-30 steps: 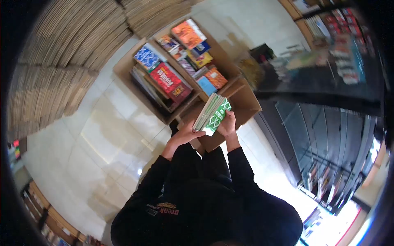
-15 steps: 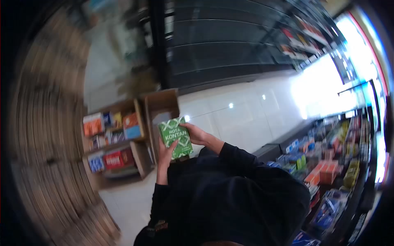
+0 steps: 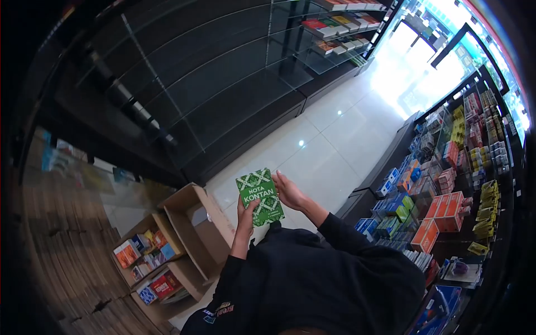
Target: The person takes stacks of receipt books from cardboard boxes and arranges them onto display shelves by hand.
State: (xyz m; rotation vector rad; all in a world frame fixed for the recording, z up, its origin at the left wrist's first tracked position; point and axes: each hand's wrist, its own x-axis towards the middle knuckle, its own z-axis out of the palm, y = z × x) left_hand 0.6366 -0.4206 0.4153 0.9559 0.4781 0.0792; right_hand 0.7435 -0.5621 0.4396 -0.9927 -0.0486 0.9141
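A green and white receipt book (image 3: 261, 195) with "NOTA KONTAN" on its cover is in front of my body, cover facing up. My left hand (image 3: 244, 216) grips its lower left side, with the thumb lying over the cover and the other fingers mostly hidden behind. Beside the book's right edge is my right hand (image 3: 291, 192), fingers stretched out and apart. Whether a fingertip still touches the edge, I cannot tell.
An open cardboard box (image 3: 196, 223) stands left of me, beside boxes holding packaged goods (image 3: 156, 251). Flat cardboard stacks (image 3: 78, 268) line the left. Glass shelves (image 3: 218, 72) rise ahead, some bearing books (image 3: 335, 25). Stationery shelves (image 3: 441, 215) run along the right; tiled floor (image 3: 318, 145) lies between.
My view has swung to the right, bringing more of the shelves and aisle into sight. My right hand has come off the book's cover to its right side; the left keeps its grip.
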